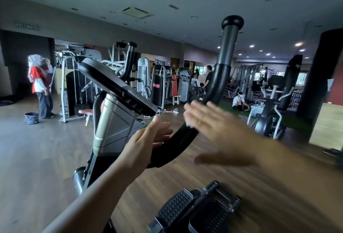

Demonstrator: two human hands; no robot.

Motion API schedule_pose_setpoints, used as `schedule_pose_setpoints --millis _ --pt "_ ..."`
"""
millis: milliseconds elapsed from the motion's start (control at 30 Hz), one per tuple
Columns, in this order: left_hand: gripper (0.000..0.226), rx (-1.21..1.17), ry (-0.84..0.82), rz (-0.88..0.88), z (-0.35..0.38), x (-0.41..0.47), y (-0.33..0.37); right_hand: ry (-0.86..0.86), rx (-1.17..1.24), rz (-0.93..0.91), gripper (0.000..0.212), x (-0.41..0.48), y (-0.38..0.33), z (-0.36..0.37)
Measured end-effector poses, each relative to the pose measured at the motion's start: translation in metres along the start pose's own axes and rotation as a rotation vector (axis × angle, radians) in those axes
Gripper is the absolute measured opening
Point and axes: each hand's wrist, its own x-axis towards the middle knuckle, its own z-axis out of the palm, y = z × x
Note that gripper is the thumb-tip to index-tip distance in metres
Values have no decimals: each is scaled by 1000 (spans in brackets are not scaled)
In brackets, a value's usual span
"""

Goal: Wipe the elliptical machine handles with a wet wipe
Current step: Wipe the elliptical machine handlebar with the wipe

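While my right hand lies flat across the black curved padded handle of the elliptical machine, it is smeared with motion blur. Its fingers are straight and spread wide, curled round nothing. A small patch of white wet wipe shows under those fingers, at the hand's 9 o'clock edge, pressed against the bar at its bend. The rest of the wipe is hidden by my hand.

My left hand is at 8 o'clock of the right one, just beside the lower stretch of the same handle. It is open too, thumb pointing up, fingers loose and nearly straight, holding nothing. Its fingers overlap the bar, but I cannot tell whether they touch it.

The handle climbs toward 1 o'clock and ends in a round black knob. At 10 o'clock of my left hand sits the tilted grey-and-black console, with the second black handle rising behind it. The black ribbed pedals are at 6 o'clock. Over the brown wood-plank floor, at 9 o'clock, a person in a red-and-white top stands beside a dark blue bucket.
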Motion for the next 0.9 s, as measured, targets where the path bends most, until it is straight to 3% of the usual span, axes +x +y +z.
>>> schedule_pose_setpoints --millis 67,200,333,467,633,767,900 --pt "72 0 -3 12 -1 -3 -2 71 6 -52 106 -4 -14 19" --pt "73 21 -11 20 -2 -5 -3 158 70 145 104 -10 -6 23" --pt "75 30 -55 23 -4 -7 -2 170 38 -86 102 -3 -37 32" --pt "76 9 13 15 -6 -7 -5 87 41 131 107 2 -2 -1" --pt "76 -15 17 -10 -8 -8 -7 -6 82 -83 110 19 -32 -19" --pt "66 -20 46 -31 -10 -8 -10 -66 -2 -4 102 35 -24 -44" --pt "66 -49 78 -30 -13 -8 -13 -164 83 -95 83 46 -54 -39"
